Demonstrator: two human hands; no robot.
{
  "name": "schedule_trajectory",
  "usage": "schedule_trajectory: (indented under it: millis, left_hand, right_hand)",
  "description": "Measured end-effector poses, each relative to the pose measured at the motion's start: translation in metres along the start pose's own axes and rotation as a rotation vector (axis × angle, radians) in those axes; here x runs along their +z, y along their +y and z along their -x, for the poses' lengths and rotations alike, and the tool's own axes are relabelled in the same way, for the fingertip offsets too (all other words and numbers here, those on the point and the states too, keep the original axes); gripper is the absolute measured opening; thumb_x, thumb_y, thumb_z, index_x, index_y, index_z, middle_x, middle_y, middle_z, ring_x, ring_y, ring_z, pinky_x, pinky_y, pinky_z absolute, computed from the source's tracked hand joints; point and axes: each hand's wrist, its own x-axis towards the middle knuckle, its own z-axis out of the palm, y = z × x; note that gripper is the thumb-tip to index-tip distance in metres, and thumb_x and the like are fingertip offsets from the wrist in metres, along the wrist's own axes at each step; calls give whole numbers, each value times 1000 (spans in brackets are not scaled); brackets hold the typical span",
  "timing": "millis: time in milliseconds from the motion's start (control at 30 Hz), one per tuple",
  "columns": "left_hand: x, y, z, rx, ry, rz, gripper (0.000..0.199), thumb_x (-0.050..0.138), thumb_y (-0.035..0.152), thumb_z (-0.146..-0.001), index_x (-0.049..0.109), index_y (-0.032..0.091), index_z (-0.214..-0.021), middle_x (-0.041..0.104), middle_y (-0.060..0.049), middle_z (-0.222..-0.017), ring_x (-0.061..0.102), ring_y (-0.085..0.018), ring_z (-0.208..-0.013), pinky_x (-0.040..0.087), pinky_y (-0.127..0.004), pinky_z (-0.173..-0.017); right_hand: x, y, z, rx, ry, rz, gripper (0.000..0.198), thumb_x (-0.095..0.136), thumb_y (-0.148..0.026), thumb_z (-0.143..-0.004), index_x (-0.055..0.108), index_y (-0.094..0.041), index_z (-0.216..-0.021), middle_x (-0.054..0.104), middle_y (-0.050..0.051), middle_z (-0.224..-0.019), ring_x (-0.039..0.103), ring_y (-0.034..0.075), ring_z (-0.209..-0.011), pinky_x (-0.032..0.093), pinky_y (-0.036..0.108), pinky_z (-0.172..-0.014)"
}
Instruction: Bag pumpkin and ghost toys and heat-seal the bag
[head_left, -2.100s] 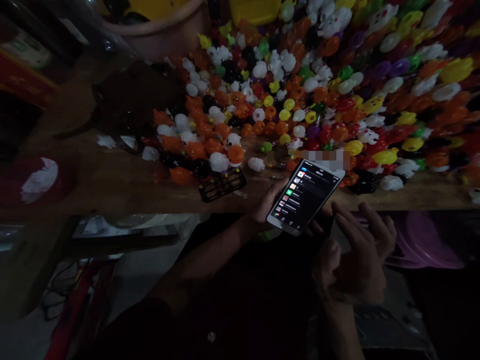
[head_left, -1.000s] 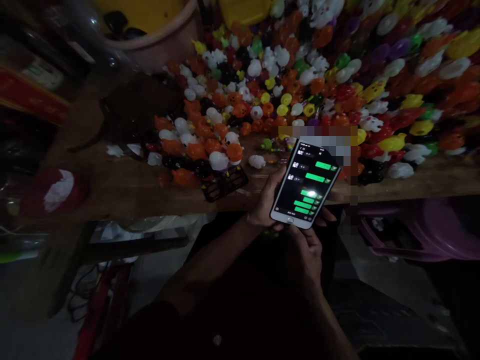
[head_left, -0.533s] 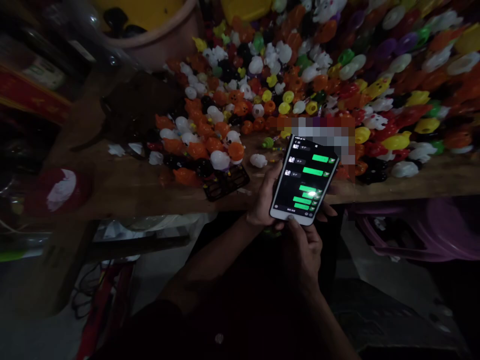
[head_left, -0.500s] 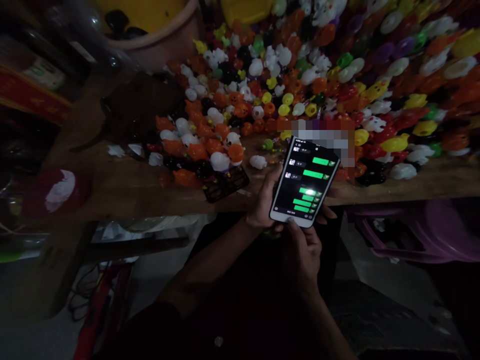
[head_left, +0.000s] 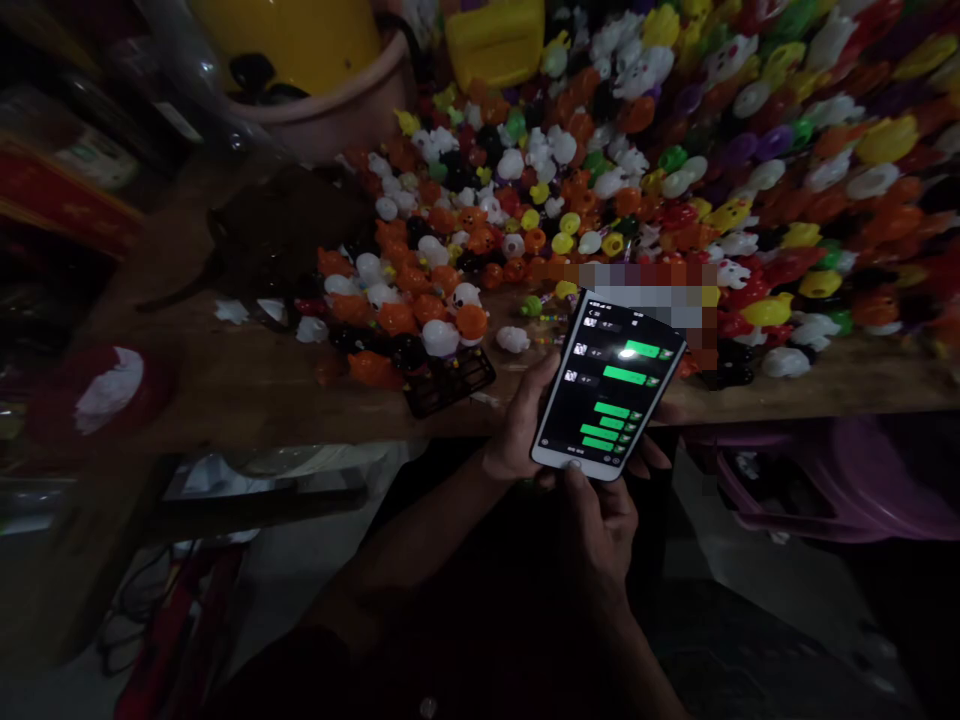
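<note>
The left hand [head_left: 521,425] grips a white phone [head_left: 607,390] by its long side, thumb at the left, fingertips showing past the right edge. The right hand [head_left: 604,525] has its thumb on the round button at the phone's lower end and its fingers curled; whether they also grip the back, I cannot tell. The phone is tilted, overlapping the counter's front edge in view, its dark screen lit with green message bubbles; blurred blocks cover its top corner.

Just left of the phone, a white toy [head_left: 513,339] lies near the front edge of the counter [head_left: 225,410], with a black grid tray [head_left: 450,383] right at that edge. Orange and white toys [head_left: 409,290] crowd behind the tray. Towards the counter's back and right, a pile of colourful toys [head_left: 570,180] spreads beside a pinkish tub [head_left: 322,125]. Near the front left corner sits a red round thing [head_left: 150,395] with white paper [head_left: 109,390].
</note>
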Motion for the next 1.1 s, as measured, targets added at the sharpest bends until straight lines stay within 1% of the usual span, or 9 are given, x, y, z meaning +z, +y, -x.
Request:
schedule_trajectory:
  millis: [133,267,333,433,500,567,833,933,1100]
  left_hand:
    - [1,4,0,-21,-76,5,89,33,78,-91,60,6,-136,75,-25,-108,76,-32,-79,60,-38,-62]
    - [2,9,-1,57,-155,32,80,24,70,-96,65,9,-127,76,-21,-110,76,-31,-81,61,-41,-70]
    - [1,9,-2,65,-186,26,76,24,67,-97,66,10,-124,76,-20,-112,77,-30,-83,61,-40,-73]
    - [0,4,-3,53,-220,-8,72,35,69,-95,66,12,-127,76,-19,-112,77,-29,-85,60,-39,-75]
    - [1,-1,-3,56,-232,-32,74,50,74,-89,66,13,-129,77,-18,-110,76,-28,-84,59,-37,-75]
    - [1,-6,-3,69,-207,-39,77,63,77,-80,70,14,-125,78,-17,-107,76,-29,-85,58,-35,-73]
    - [4,-16,-1,35,25,-47,69,75,75,-69,77,15,-103,78,-13,-108,70,-36,-116,57,-44,-98]
    - [6,-16,-1,28,48,-43,71,79,76,-63,77,16,-100,78,-13,-108,68,-38,-117,56,-46,-99]
    - [4,-19,-2,33,55,-61,66,73,74,-71,76,15,-102,78,-13,-105,66,-38,-121,56,-47,-100]
  right_hand:
    - [-6,1,1,50,-35,27,37,78,-54,-81,73,-18,-81,72,5,-74,68,17,-69,58,30,-71]
    - [-21,-11,12,147,-167,186,40,67,-53,-92,65,-17,-75,65,3,-64,61,14,-59,50,23,-57]
    - [-29,-24,19,23,-230,306,38,61,-43,-98,62,-18,-70,62,1,-59,57,11,-54,45,20,-53]
    - [-39,-44,21,-467,-225,484,14,57,-19,-98,69,-22,-90,69,0,-75,64,11,-66,48,21,-60]
    - [-43,-54,14,-758,-194,596,24,56,-12,-95,68,-25,-110,73,1,-90,68,15,-81,53,26,-72]
    - [-45,-60,4,-904,-155,731,33,57,-14,-92,65,-27,-121,73,3,-102,67,20,-96,54,34,-86]
    - [-31,-60,-15,-1043,-5,967,54,60,-22,-89,52,-28,-142,70,7,-122,55,29,-125,24,53,-121]
    - [-29,-58,-17,-1029,-8,1001,54,60,-23,-90,52,-27,-143,70,8,-125,51,31,-130,19,55,-123]
    - [-25,-60,-23,-1029,1,1003,55,61,-26,-88,55,-27,-143,69,8,-126,53,33,-130,18,58,-123]
